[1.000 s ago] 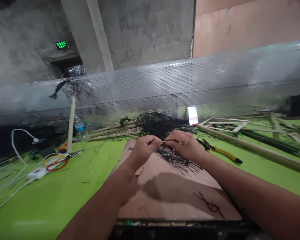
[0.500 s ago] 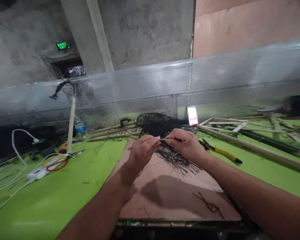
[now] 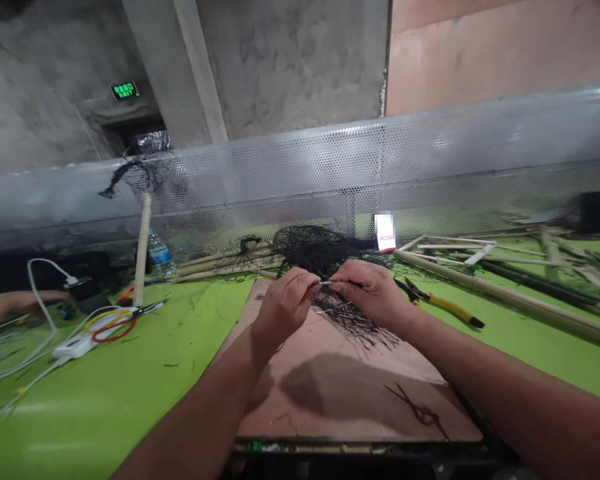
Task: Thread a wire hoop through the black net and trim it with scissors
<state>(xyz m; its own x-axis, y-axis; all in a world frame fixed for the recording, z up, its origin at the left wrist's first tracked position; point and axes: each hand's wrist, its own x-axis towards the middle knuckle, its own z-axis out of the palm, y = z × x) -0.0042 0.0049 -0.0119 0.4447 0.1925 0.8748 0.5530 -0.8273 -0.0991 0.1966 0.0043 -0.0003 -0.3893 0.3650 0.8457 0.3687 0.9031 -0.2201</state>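
My left hand (image 3: 291, 303) and my right hand (image 3: 367, 288) meet above the middle of the board, both closed in a pinch. Between their fingertips runs a short, thin, silvery wire-like piece (image 3: 325, 283); its ends are hidden by the fingers. Just behind and below lies a bundle of black wire-like strands (image 3: 363, 323), fanning out onto the pinkish board (image 3: 330, 410). A larger dark tangle of mesh and strands (image 3: 315, 247) sits beyond my hands.
Yellow-handled pliers (image 3: 453, 308) lie right of the board. Bamboo poles (image 3: 510, 293) stretch across the right side. Scissors with red and yellow handles (image 3: 113, 327), a power strip (image 3: 77, 345) and a water bottle (image 3: 160, 255) are on the left. Another person's hand (image 3: 30, 300) shows at far left.
Another person's arm has come in at the far left. My hands stay nearly in place, with fingers slightly shifted; the piece between them now looks lighter.
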